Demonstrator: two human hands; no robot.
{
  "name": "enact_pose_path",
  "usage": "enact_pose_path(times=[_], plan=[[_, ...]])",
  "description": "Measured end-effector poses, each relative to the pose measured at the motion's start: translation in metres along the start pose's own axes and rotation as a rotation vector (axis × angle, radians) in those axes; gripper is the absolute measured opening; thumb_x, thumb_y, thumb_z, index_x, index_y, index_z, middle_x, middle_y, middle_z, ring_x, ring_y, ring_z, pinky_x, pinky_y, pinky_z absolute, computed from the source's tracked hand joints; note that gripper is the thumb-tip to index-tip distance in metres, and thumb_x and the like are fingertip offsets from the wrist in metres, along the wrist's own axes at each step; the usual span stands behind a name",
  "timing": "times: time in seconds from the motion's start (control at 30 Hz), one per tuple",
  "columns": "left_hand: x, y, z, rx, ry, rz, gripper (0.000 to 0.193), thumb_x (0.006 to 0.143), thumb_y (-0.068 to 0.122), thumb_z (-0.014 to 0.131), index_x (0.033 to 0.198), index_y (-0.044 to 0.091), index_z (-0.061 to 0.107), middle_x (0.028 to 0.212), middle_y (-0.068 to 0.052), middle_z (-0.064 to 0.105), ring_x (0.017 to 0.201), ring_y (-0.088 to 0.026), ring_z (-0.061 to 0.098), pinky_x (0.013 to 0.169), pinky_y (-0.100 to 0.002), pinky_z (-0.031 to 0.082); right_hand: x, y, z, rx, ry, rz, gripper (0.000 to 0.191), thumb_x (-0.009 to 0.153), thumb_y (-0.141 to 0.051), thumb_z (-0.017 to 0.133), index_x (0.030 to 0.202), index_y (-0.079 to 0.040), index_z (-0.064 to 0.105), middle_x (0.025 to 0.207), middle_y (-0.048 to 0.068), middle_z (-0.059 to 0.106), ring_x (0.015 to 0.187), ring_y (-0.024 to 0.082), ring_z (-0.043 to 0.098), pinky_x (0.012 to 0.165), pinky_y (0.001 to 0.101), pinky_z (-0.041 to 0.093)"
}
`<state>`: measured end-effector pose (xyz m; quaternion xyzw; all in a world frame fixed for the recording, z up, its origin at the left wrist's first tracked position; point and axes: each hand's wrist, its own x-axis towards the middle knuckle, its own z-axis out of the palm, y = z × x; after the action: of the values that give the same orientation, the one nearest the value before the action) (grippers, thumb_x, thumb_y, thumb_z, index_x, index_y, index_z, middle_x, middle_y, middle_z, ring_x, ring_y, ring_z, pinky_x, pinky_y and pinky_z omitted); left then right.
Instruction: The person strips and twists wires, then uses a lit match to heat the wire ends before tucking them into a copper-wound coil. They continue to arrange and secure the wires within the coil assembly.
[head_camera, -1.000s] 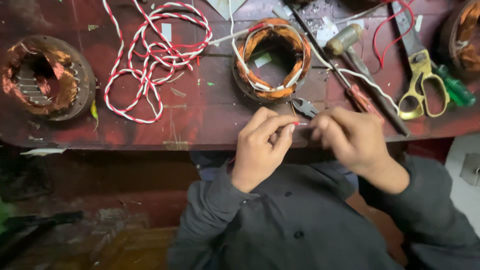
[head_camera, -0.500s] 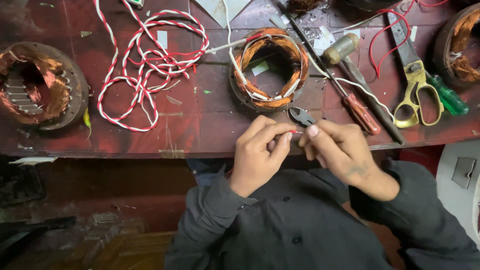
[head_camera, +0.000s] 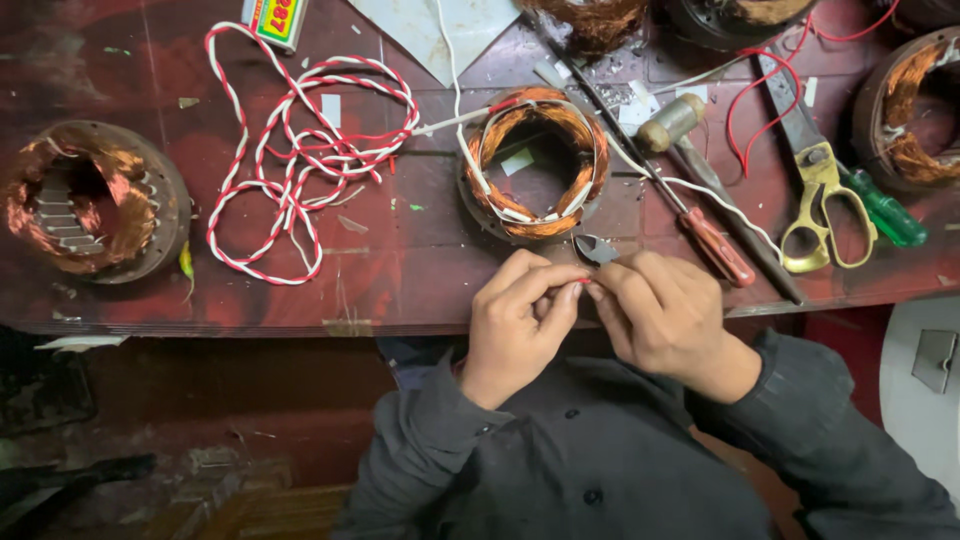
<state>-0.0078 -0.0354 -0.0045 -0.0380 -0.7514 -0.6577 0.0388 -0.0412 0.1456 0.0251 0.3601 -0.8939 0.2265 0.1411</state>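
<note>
Fingertips of my left hand (head_camera: 520, 320) and right hand (head_camera: 660, 315) pinch together on a thin red wire (head_camera: 583, 282) at the table (head_camera: 400, 290) edge, just below the copper coil (head_camera: 535, 165). Small pliers (head_camera: 596, 248) lie touching my right knuckles. Risk: wire slips if the pinch loosens.

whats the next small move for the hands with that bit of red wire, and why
Probably keep both hands pinched and work the wire end between the fingertips. The left hand and right hand meet fingertip to fingertip on a thin red wire at the table edge, just below the copper-wound stator. The small cutters lie unheld beside them.
</note>
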Motion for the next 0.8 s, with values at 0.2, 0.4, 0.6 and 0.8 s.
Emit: enact_pose_path(times=[0.2, 0.4, 0.6, 0.8], plan=[[0.001, -0.001, 0.002, 0.019, 0.027, 0.007, 0.014, 0.095, 0.002, 0.072, 0.109, 0.007, 0.074, 0.093, -0.003, 0.063, 0.063, -0.007, 0.054, 0.057, -0.024, 0.046, 0.001, 0.001, 0.011, 0.053, -0.024, 0.078, 0.013, 0.09, -0.006, 0.072, 0.091, -0.001, 0.06, 0.079, 0.012, 0.056, 0.059, 0.029, 0.055, 0.055, 0.0407, 0.042], [0.002, 0.0, 0.002, 0.037, 0.03, 0.014, 0.015, 0.096, 0.001, 0.071, 0.11, 0.006, 0.073, 0.093, -0.003, 0.062, 0.066, -0.008, 0.056, 0.06, -0.024, 0.048, 0.003, 0.001, 0.013, 0.037, -0.077, 0.145, 0.021, 0.093, -0.011, 0.071, 0.084, -0.002, 0.054, 0.077, 0.013, 0.052, 0.061, 0.032, 0.054, 0.056, 0.0435, 0.042], [-0.011, 0.011, 0.011, -0.027, 0.08, -0.018, 0.013, 0.098, 0.0, 0.069, 0.11, 0.004, 0.071, 0.095, -0.003, 0.064, 0.075, -0.006, 0.059, 0.067, -0.022, 0.049, -0.024, -0.013, -0.018, 0.006, 0.02, 0.117, 0.016, 0.092, -0.014, 0.072, 0.088, -0.003, 0.06, 0.077, 0.01, 0.056, 0.062, 0.033, 0.055, 0.058, 0.0441, 0.043], [-0.03, 0.015, 0.034, -0.67, 0.026, -0.382, 0.029, 0.102, 0.003, 0.061, 0.131, -0.001, 0.057, 0.099, 0.0, 0.059, 0.078, -0.002, 0.049, 0.067, -0.019, 0.042, -0.071, -0.042, -0.019, 0.287, -0.044, 0.235, 0.013, 0.089, -0.015, 0.073, 0.093, -0.006, 0.066, 0.081, 0.006, 0.066, 0.061, 0.025, 0.063, 0.056, 0.0361, 0.048]])
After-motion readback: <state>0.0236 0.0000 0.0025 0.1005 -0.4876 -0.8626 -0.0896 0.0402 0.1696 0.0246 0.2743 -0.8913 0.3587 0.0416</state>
